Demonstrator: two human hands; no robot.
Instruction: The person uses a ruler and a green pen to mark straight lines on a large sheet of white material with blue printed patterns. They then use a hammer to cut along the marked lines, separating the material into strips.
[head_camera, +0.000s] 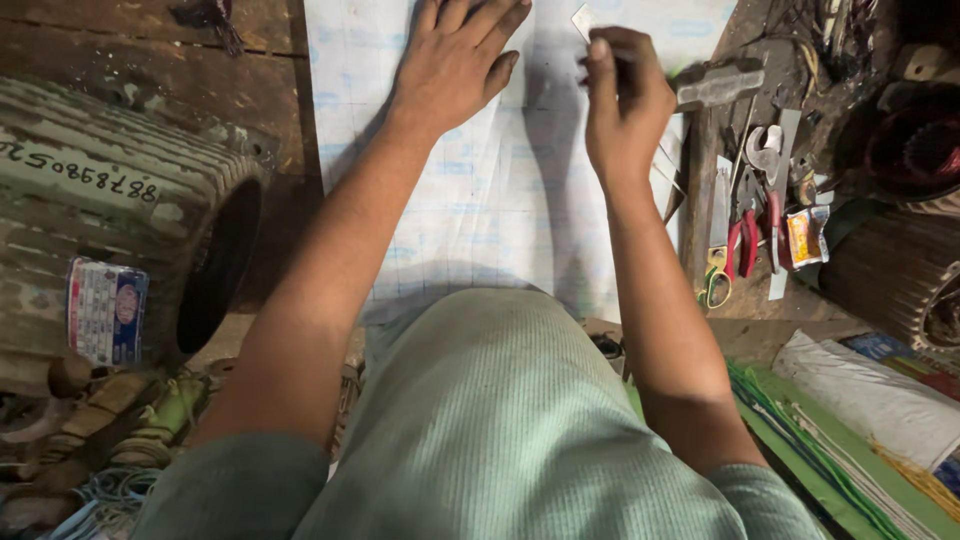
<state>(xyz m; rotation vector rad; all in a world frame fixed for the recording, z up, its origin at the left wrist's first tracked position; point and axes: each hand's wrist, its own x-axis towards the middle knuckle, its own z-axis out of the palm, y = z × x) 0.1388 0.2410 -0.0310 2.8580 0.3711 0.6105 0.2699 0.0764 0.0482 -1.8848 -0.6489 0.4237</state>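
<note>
From where I watch, the biggest thing in view is the ribbed grey motor housing (110, 210) lying on its side at the far left, its dark round opening turned toward the middle. Next in size is the large white sheet (480, 200) with a faint blue grid, spread flat over the worn wooden bench (150, 80) and running from the top edge down to my lap. At lower right I see a stack of green and white sheets (850, 420), and above it the rim of a second ribbed housing (900, 280). My left hand (455, 60) lies palm down on the upper part of the white sheet, fingers spread slightly apart and flat, pressing the paper. My right hand (625, 100) hovers just right of it over the sheet's right edge, with fingers curled together and thumb and forefinger pinched on a small pale slip (582, 20) that sticks up above the knuckles; I cannot tell what it is made of. Just beside that hand rests a hammer head (718, 85), and below it a clutter of hand tools, among them red-handled pliers (742, 245) and yellow-handled scissors (718, 285), lies well apart from both hands.
</note>
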